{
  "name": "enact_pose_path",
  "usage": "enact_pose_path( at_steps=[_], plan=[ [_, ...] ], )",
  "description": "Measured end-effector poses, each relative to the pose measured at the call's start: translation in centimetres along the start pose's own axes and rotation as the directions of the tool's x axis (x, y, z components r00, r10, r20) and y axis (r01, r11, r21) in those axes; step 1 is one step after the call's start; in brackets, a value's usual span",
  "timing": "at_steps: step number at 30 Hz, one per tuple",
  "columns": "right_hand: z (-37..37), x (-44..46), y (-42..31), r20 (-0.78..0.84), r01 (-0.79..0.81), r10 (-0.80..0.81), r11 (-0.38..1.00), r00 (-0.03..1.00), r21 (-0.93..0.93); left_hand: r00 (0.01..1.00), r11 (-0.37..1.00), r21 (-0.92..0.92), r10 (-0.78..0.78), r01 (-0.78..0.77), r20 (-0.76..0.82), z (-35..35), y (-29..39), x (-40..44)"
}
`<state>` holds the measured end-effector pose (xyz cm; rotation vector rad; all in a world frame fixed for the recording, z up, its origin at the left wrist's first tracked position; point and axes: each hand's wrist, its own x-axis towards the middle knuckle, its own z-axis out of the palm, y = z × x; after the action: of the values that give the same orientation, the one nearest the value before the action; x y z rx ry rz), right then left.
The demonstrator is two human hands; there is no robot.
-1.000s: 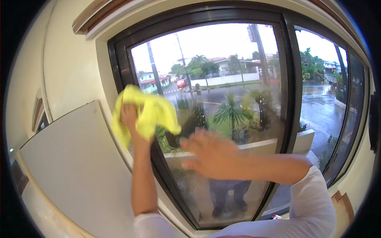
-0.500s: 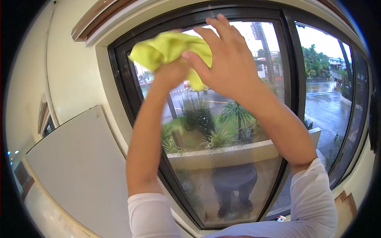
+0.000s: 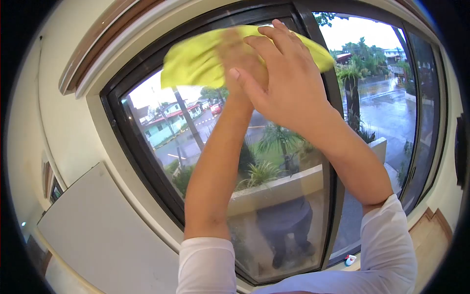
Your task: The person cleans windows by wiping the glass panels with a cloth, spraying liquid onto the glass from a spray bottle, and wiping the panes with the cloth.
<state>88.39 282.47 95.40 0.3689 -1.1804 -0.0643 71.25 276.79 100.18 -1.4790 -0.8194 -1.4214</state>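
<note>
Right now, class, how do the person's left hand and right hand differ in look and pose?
The left hand is blurred, while the right hand looks sharp. The left hand is partly hidden behind the right hand, which shows nearly whole. The left hand lies against the yellow cloth; whether the right hand touches it is unclear. Both are bare and raised before the window.

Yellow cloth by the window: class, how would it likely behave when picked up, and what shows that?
The yellow cloth is probably floppy, as creases run through it beside the left hand. It looks light for its size: a thin sheet, spread wide. Flat, it seems unlikely to roll.
</note>
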Motion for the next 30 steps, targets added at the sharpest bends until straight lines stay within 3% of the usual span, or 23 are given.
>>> enact_pose_path(
  at_steps=[1,2,4,5,6,7,8,9,11,13,14,15,17,18,20,22,24,25,26,28,29,30],
  plan=[
    [-0.4,-0.1,0.6,0.041,-0.039,0.038,0.999,0.998,0.014,0.904,0.816,0.464,0.158,-0.346,0.398,1.2,2.2,0.2],
    [-0.7,-0.6,1.3,0.040,-0.047,0.046,0.999,0.998,0.005,0.659,0.354,0.602,0.057,-0.716,0.750,2.0,3.8,-0.2],
    [-1.8,-1.9,3.3,0.042,-0.017,0.021,0.997,0.999,-0.078,0.738,0.510,0.677,-0.116,-0.530,0.665,-1.2,5.2,-0.7],
    [-3.1,-2.4,4.2,0.107,-0.017,0.029,0.993,0.994,-0.113,0.855,0.477,0.806,-0.188,-0.351,0.483,-2.8,4.1,-0.8],
    [-4.7,-3.0,5.1,0.101,-0.025,0.041,0.987,0.994,-0.157,0.928,0.576,0.816,-0.328,0.049,0.176,-3.8,3.9,-1.1],
    [-6.2,-3.7,6.0,0.143,-0.035,0.057,0.988,0.988,-0.150,0.991,0.198,0.980,-0.122,-0.029,0.054,-5.6,2.0,-0.9],
    [-7.5,-4.2,6.7,0.187,-0.040,0.066,0.990,0.980,-0.139,0.991,-0.214,0.977,0.136,0.018,0.012,-6.0,0.0,-0.8],
    [-8.6,-4.7,7.2,0.191,-0.061,0.089,0.987,0.978,-0.152,0.992,-0.188,0.982,0.126,0.013,0.011,-3.8,-0.7,-0.9],
    [-10.3,-5.4,7.6,0.200,-0.075,0.107,0.984,0.974,-0.162,0.986,-0.004,1.000,0.163,-0.026,0.026,0.8,-1.0,-0.2],
    [-11.5,-5.4,8.1,0.189,-0.080,0.110,0.984,0.976,-0.158,0.924,0.264,0.886,0.153,-0.381,0.351,5.2,-0.4,0.3],
    [-11.9,-5.3,8.1,0.190,-0.085,0.116,0.983,0.975,-0.163,0.839,0.403,0.740,0.175,-0.539,0.515,6.4,-0.5,0.6],
    [-12.0,-5.2,8.1,0.169,-0.093,0.116,0.986,0.979,-0.136,0.836,0.409,0.734,0.170,-0.542,0.522,7.2,-0.4,1.5],
    [-12.4,-5.1,8.2,0.162,-0.108,0.123,0.989,0.979,-0.101,0.694,0.227,0.668,0.057,-0.709,0.718,7.8,-0.3,3.4],
    [-12.6,-5.1,8.1,0.170,-0.108,0.128,0.987,0.977,-0.121,0.691,0.228,0.668,0.037,-0.709,0.722,8.4,-1.5,3.4],
    [-12.0,-5.6,8.1,0.188,-0.113,0.136,0.986,0.973,-0.126,0.707,0.375,0.601,0.428,-0.706,0.563,9.8,-3.6,2.3],
    [-11.3,-6.0,8.4,0.138,-0.120,0.133,0.988,0.981,-0.100,0.722,0.392,0.607,0.348,-0.691,0.597,10.7,-1.5,0.9],
    [-11.3,-6.7,8.6,0.164,-0.125,0.141,0.987,0.976,-0.105,0.647,0.478,0.528,0.117,-0.701,0.753,7.5,-0.3,-1.4],
    [-11.3,-7.0,8.8,0.184,-0.127,0.145,0.986,0.972,-0.108,0.595,0.535,0.450,0.128,-0.715,0.794,6.2,0.4,-1.5],
    [-11.3,-7.1,8.8,0.179,-0.130,0.149,0.985,0.972,-0.114,0.659,0.695,0.458,0.031,-0.555,0.752,6.1,1.1,-1.3],
    [-11.0,-6.8,8.7,0.188,-0.119,0.129,0.991,0.974,-0.060,0.654,0.527,0.491,0.174,-0.694,0.737,6.9,0.6,1.5],
    [-10.8,-6.6,8.4,0.189,-0.116,0.125,0.992,0.974,-0.058,0.671,0.315,0.595,0.278,-0.740,0.687,7.8,-0.8,3.0],
    [-10.6,-6.3,8.2,0.186,-0.124,0.132,0.991,0.974,-0.051,0.840,0.692,0.626,-0.053,-0.359,0.540,9.2,-0.9,3.9]
  ],
)
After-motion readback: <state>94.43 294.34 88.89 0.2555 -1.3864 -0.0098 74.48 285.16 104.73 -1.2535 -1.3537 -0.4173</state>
